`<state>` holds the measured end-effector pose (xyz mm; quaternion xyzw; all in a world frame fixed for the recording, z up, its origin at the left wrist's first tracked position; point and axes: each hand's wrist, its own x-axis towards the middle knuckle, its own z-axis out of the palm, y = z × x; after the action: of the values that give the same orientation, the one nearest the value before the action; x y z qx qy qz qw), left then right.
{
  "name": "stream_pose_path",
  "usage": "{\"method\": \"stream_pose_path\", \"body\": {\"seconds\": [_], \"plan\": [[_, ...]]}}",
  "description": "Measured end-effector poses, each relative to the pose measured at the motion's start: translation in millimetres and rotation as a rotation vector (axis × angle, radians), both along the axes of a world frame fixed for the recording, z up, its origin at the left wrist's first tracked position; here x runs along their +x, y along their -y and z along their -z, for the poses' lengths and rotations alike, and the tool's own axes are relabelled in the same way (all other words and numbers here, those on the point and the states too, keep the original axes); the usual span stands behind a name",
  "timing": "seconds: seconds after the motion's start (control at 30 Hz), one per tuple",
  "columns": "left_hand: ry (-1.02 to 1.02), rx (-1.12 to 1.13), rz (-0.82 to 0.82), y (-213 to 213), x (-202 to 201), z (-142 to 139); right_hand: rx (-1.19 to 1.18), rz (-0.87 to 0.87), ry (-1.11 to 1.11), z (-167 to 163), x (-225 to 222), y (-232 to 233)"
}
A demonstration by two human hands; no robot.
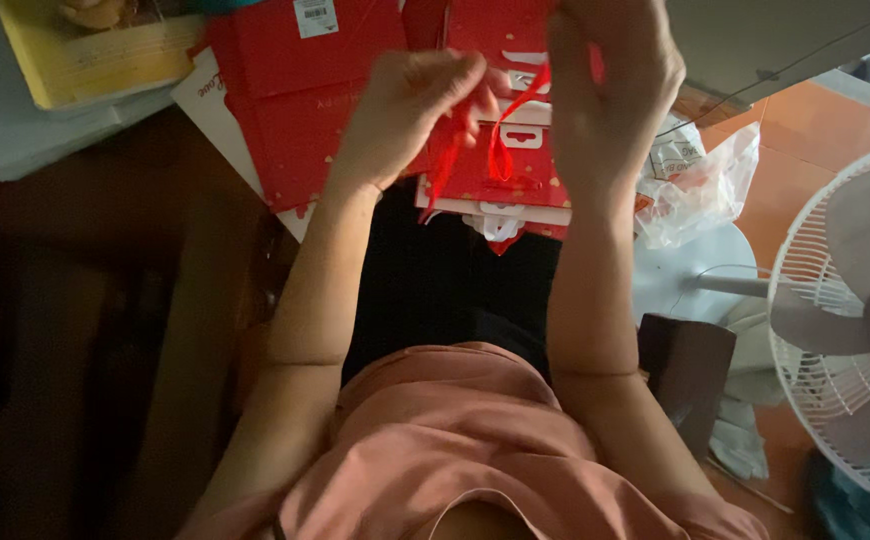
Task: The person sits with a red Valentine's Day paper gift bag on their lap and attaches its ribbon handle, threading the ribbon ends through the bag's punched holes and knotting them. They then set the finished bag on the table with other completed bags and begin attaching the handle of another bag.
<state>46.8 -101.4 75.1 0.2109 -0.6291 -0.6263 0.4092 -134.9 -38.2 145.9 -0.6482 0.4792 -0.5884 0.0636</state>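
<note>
Both my hands are raised over my lap. My left hand [405, 110] pinches one end of a thin red ribbon [500, 140]. My right hand [610, 85] grips the other part of the ribbon, which loops down between the hands. Under them a stack of flat red paper bags with white cut-outs [515, 195] rests on my knees. A larger flat red bag [295, 110] lies to the left of it.
A yellow book [85, 60] sits on grey sheets at the upper left. A crumpled clear plastic bag [700, 185] lies to the right. A white floor fan [845, 320] stands at the right on an orange tiled floor. Dark wood furniture fills the left.
</note>
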Motion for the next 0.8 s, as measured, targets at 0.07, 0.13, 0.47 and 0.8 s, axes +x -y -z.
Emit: {"method": "stream_pose_path", "body": {"seconds": [0.07, 0.13, 0.47, 0.8], "plan": [[-0.073, 0.345, 0.087, -9.8, -1.4, -3.0, 0.154, 0.026, 0.058, -6.4, 14.5, 1.2], [-0.218, 0.577, 0.146, -12.5, -5.7, -2.5, 0.167, 0.009, 0.001, -6.1, 32.6, -5.7], [-0.409, 0.416, 0.171, 36.1, 7.4, -13.7, 0.019, -0.181, -0.049, 30.0, 45.8, -24.2], [0.433, -0.320, 0.287, 46.8, 42.0, -65.3, 0.469, -0.870, 1.102, 77.7, -3.1, 32.9]]}}
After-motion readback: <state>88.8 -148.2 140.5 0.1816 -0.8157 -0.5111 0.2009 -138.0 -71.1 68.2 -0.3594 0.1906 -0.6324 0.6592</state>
